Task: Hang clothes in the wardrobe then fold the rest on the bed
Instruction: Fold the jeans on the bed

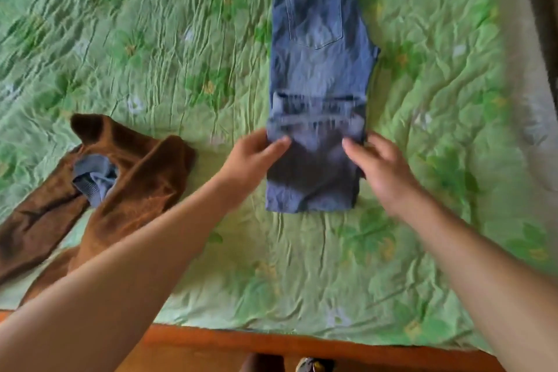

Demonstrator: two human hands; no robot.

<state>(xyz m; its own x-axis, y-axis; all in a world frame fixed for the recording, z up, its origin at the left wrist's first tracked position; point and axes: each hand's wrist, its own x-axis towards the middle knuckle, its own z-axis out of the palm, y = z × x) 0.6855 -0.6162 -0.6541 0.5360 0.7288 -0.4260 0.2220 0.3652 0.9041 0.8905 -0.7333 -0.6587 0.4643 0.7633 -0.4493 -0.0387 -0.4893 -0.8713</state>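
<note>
Gripping the jeans (pixel 320 69), long axis 12 to 6 o'clock, with fingers of left hand (pixel 256 154) at 9, right hand (pixel 383 169) at 3.

You've got jeans (pixel 320 69) centre, far: faded mid-blue denim, paler stitching on the pocket. Your bedspread (pixel 151 39) is light green with a darker green leaf print and small yellow and whitish flowers. Near left, the brown garment (pixel 142 184) is rust-brown, darker at the folds, with a grey-blue ribbed piece (pixel 93 178) inside. Near edge, the bed frame (pixel 271 341) is orange-brown.
</note>
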